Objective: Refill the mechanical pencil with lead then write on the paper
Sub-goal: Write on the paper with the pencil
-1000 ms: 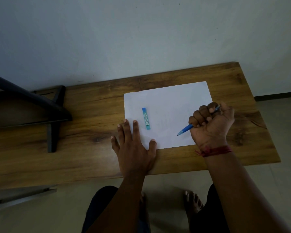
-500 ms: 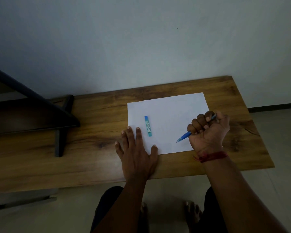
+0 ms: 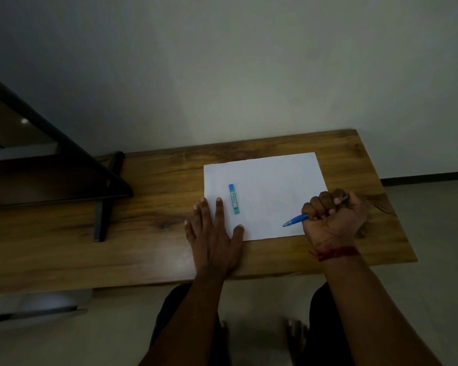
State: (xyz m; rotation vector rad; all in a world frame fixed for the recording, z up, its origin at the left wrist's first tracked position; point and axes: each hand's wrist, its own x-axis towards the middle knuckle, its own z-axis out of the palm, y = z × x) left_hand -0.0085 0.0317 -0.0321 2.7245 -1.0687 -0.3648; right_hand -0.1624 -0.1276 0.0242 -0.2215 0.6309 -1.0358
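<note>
A white sheet of paper (image 3: 270, 186) lies on the wooden table (image 3: 154, 233). On its left part rests a slim blue and teal lead case (image 3: 234, 198), lying lengthwise. My left hand (image 3: 213, 235) is flat, fingers spread, pressing the paper's near left corner, just left of the case. My right hand (image 3: 333, 220) is fisted around a blue mechanical pencil (image 3: 295, 220) at the paper's near right corner. The pencil tip points left and down, close to the sheet; whether it touches is unclear.
A black monitor stand (image 3: 105, 202) and a dark slanted panel (image 3: 45, 133) occupy the table's left part. A pale wall rises behind the table. My knees and bare feet (image 3: 296, 336) show below the table's front edge.
The camera has tilted up, so the table and hands sit lower in view. Both hands keep the same pose on the paper; the pencil stays in my right fist.
</note>
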